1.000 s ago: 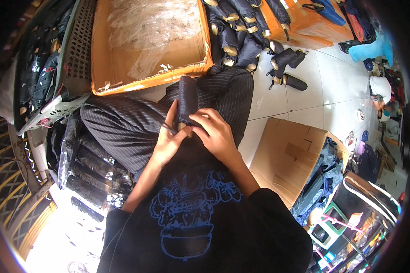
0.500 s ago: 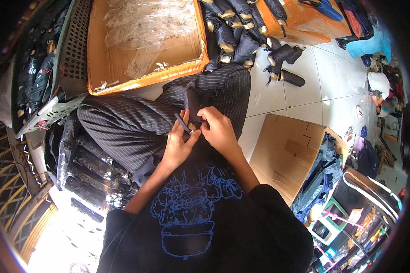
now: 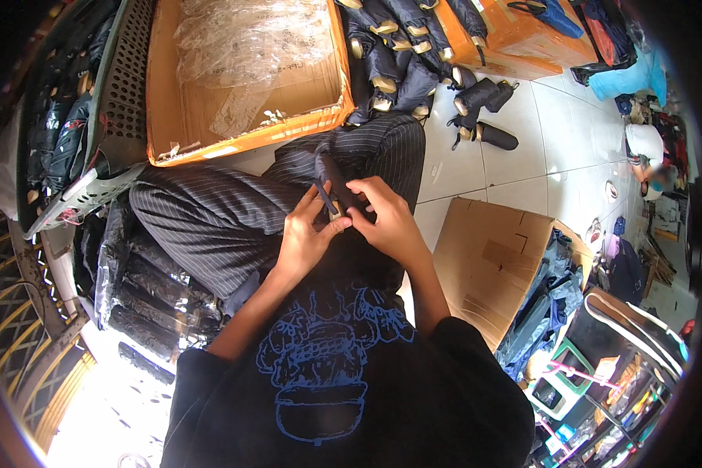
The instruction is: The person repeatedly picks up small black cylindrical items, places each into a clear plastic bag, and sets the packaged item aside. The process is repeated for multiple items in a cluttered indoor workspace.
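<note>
A compact folding umbrella [image 3: 333,173] in a dark sleeve, with a pale wood-coloured handle end, lies between my hands over my lap. My left hand [image 3: 304,240] grips it near the handle end, and a dark wrist strap [image 3: 325,198] runs by its fingers. On the other side my right hand [image 3: 390,225] has its thumb and fingers closed around the sleeve. The handle end is partly hidden by my fingers.
An open cardboard box [image 3: 246,140] with clear plastic stands ahead, beside a perforated crate [image 3: 125,101] of umbrellas. Several dark umbrellas [image 3: 398,74] lie ahead right. A carton [image 3: 487,265] of blue packets sits at right. Plastic-wrapped bundles [image 3: 152,288] lie at left.
My right hand has shifted from pinching near the handle end to holding the sleeve's side. The umbrella has tilted slightly, and the strap sits closer to it.
</note>
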Demonstrator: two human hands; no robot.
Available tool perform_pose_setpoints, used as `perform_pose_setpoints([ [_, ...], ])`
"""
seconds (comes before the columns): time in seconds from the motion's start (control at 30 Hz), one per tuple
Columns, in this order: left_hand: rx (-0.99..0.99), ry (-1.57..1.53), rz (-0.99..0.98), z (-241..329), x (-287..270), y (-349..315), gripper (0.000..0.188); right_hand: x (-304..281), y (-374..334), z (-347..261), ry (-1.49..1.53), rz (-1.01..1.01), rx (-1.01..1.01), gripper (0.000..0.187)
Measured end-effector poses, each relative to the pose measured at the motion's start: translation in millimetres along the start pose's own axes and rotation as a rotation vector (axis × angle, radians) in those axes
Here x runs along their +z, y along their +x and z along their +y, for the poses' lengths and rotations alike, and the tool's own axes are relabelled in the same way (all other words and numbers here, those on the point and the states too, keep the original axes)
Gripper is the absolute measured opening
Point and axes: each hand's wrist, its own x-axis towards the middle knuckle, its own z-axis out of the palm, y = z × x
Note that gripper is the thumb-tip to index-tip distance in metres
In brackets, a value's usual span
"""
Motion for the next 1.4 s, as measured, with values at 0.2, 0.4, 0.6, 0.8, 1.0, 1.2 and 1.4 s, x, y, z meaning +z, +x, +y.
perform_pose_setpoints([
  [0.2, -0.020, -0.203, -0.058, -6.6, 3.0, -3.3, 0.067, -6.5, -2.9, 15.5, -0.039, -0.083, 0.015, 0.027],
  [0.4, -0.477, -0.702, 0.028, -7.0, -7.2, -2.9, 0.055, 8.8, -8.4, 6.6, 0.462, 0.045, 0.151, 0.017],
  [0.6, -0.463, -0.744, -0.039, -30.1, -11.8, -9.7, 0.050, 50.4, -8.2, 35.6, 0.792, -0.021, 0.953, 0.043],
  [0.8, -0.405, -1.217, -0.230, -28.4, -16.7, -17.0, 0.070, 58.9, -14.2, 28.3, 1.589, 0.050, 0.778, 0.039],
  [1.0, 0.334, 0.081, -0.119, 10.1, -26.7, -10.0, 0.086, 39.3, 5.3, 8.2, 1.368, 0.179, 0.674, 0.038],
  [1.2, 0.607, 0.269, 0.048, -2.5, -14.0, -2.8, 0.045, 50.9, 3.5, 10.3, 1.274, 0.136, 0.757, 0.039],
  [1.4, 0.761, 0.168, -0.038, 25.1, -29.2, 19.5, 0.029, 33.7, 8.8, 10.5, 1.536, 0.036, 0.623, 0.073],
])
